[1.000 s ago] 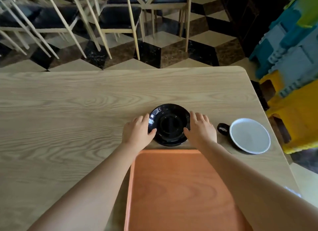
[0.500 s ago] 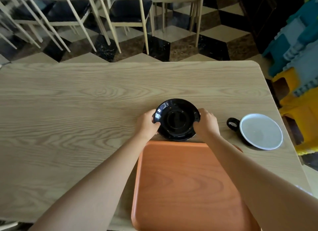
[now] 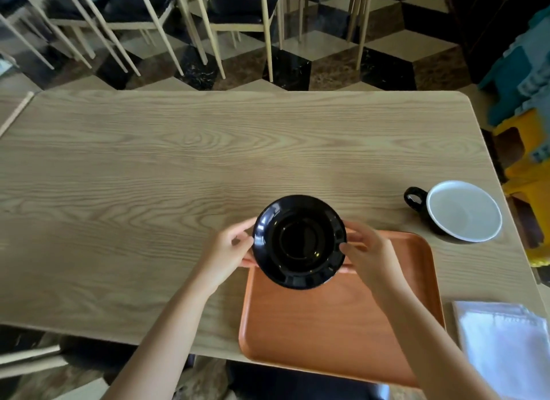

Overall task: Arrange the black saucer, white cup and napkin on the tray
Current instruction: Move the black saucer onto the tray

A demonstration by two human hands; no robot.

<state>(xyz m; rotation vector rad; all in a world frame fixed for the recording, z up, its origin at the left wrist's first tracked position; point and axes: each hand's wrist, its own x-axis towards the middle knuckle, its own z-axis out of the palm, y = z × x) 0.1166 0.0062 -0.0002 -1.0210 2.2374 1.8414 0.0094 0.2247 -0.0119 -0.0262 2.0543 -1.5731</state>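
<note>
**Black saucer held over the far edge of the tray**

The wooden table (image 3: 148,167) carries an orange tray (image 3: 342,325) near its front edge. A folded white napkin (image 3: 506,346) lies just right of the tray. The cup (image 3: 464,210), white inside with a black handle, stands further back. The glossy black saucer (image 3: 299,241), with a round well, is gripped at its rim by the left hand (image 3: 229,250) and right hand (image 3: 369,250). No writing is readable.

We see the glossy black round saucer (image 3: 300,241) over the flat orange tray's (image 3: 342,325) far edge; the white-lined cup (image 3: 462,210) and the folded white napkin (image 3: 506,346) lie on the table.
</note>
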